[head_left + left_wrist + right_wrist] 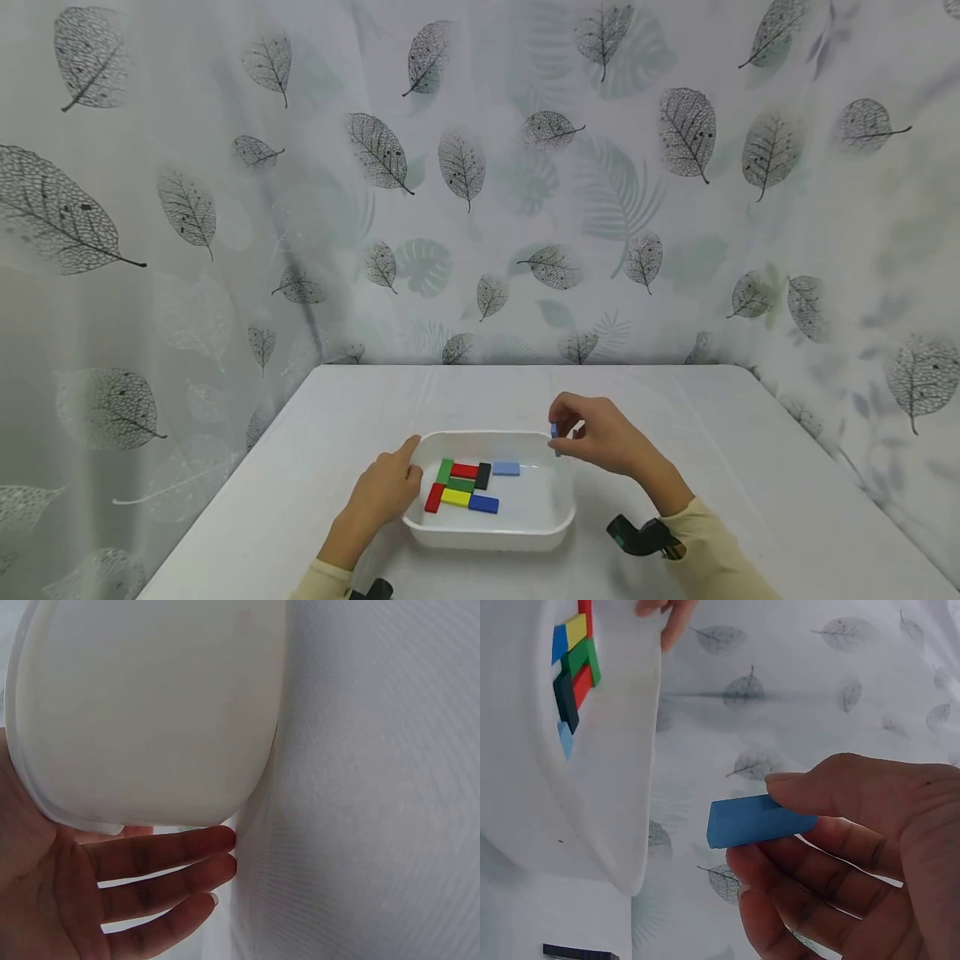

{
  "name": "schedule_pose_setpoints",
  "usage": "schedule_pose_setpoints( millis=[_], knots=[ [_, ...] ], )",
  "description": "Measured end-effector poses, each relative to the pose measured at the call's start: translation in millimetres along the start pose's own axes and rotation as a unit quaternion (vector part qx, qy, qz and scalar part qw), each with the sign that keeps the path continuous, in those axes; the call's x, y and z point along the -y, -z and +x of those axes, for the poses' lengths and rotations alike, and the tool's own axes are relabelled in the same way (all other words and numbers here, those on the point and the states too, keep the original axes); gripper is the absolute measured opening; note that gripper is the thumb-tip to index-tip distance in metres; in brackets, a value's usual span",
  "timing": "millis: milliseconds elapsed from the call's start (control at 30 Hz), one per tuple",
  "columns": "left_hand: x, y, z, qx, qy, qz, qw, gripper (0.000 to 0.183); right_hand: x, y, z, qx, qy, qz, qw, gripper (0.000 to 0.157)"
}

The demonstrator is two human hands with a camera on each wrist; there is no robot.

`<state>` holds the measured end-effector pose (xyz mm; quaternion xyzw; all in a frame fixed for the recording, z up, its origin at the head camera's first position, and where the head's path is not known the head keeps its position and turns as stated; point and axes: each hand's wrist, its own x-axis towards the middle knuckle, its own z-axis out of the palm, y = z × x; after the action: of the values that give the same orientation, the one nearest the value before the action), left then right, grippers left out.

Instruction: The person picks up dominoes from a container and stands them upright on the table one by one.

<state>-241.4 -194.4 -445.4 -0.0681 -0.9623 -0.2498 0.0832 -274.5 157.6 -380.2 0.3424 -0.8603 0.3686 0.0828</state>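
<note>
- The blue block is pinched between thumb and fingers of the right hand, with the tray just left of them
- It is judged light, stiff and smooth, best gripped by its long sides
- The left hand is rested against the tray, its fingers held apart
- Coloured blocks are laid between both hands
- Beneath the fingers a white table is seen; beyond them, a leaf-patterned curtain

The held block is blue. The plain white tray has two green blocks, two red blocks, a yellow block, a black block, a dark blue block and a light blue block. Cream sleeves, white counter; grey skeleton leaves and pale green fronds pattern the whitish curtain.
</note>
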Motion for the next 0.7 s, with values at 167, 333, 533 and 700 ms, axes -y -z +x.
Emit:
schedule_pose_setpoints(
  millis=[167, 333, 533, 700],
  knots=[
    [1.1, -1.4, 0.3, 0.001, 0.001, 0.002, 1.0000, 0.050, -5, 7.4, -2, -0.011, -0.009, -0.002, 1.000, 0.028],
    [2.3, -1.9, 0.7, 0.002, 0.001, 0.003, 1.0000, 0.050, -10, 14.2, -4, -0.018, -0.016, -0.006, 1.000, 0.027],
    [3.9, -3.3, 1.6, 0.003, 0.002, 0.004, 1.0000, 0.050, -13, 21.1, -6, -0.027, -0.018, -0.007, 0.999, 0.027],
    [4.1, -3.6, 1.3, 0.004, 0.003, 0.003, 1.0000, 0.051, -15, 25.7, -8, -0.038, -0.025, -0.016, 0.999, 0.026]
  ],
)
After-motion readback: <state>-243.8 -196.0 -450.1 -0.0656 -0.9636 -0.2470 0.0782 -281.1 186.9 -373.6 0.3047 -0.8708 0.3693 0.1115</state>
